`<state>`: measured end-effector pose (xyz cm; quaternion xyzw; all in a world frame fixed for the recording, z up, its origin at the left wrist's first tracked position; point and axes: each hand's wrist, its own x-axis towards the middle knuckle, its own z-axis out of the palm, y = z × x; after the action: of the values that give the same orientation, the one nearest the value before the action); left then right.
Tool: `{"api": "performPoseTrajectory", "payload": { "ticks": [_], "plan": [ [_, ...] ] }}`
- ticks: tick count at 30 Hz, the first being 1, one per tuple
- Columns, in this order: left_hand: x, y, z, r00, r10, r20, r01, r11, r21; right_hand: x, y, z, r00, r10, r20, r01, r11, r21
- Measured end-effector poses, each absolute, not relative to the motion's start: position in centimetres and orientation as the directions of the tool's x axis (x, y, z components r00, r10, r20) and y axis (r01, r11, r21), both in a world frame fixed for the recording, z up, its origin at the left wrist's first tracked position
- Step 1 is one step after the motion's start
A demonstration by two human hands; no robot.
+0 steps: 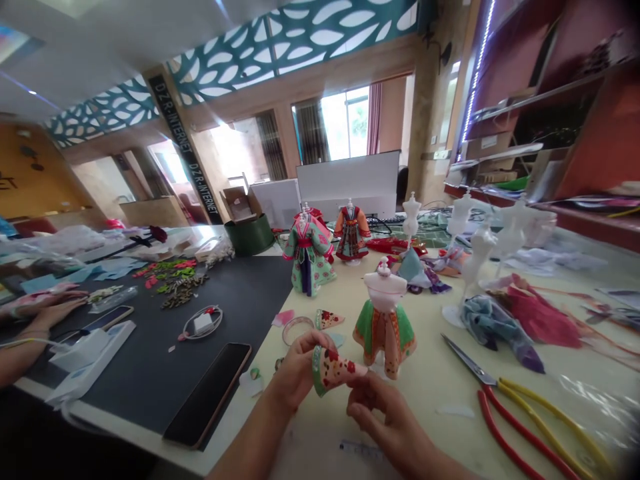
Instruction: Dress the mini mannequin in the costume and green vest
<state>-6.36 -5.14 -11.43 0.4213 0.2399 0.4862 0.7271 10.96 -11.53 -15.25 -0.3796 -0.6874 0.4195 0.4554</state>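
Note:
My left hand (296, 371) and my right hand (386, 412) both pinch a small patterned cloth piece (331, 369), cream with red spots and a green edge. Just behind it stands a little white mannequin (384, 288) in a green and orange skirt (384, 333). A matching cloth piece (329, 319) and a clear tape ring (297, 329) lie on the cream table (440, 393) beyond my left hand.
Red and yellow handled scissors (505, 400) lie to the right. A dark phone (210, 393) rests on the black mat (150, 360) at left. Dressed dolls (310, 257) and bare white mannequins (480, 257) stand farther back. Another person's hands (50, 310) rest at far left.

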Motion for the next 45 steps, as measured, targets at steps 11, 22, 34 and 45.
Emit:
{"api": "performPoseTrajectory", "payload": {
  "ticks": [11, 22, 34, 45],
  "plan": [
    [-6.2, -4.4, -11.2, 0.136, 0.991, -0.015, -0.068, 0.024, 0.997, 10.6, -11.5, -14.7, -0.35, 0.919, 0.179, 0.324, 0.298, -0.898],
    [-8.0, -1.7, -12.6, -0.12, 0.985, 0.121, -0.007, -0.122, 0.992, 10.6, -11.7, -15.0, -0.399, 0.893, 0.205, 0.427, 0.38, -0.821],
    [-7.3, -1.6, -14.2, 0.054, 0.972, 0.227, 0.272, -0.233, 0.934, 11.0, -11.7, -14.8, -0.496, 0.813, 0.305, 0.549, 0.566, -0.615],
    [-11.8, -2.6, -11.2, -0.302, 0.81, 0.503, 0.454, -0.342, 0.823, 11.6, -11.6, -15.4, -0.62, 0.674, 0.402, 0.532, 0.738, -0.416]
  ]
}}
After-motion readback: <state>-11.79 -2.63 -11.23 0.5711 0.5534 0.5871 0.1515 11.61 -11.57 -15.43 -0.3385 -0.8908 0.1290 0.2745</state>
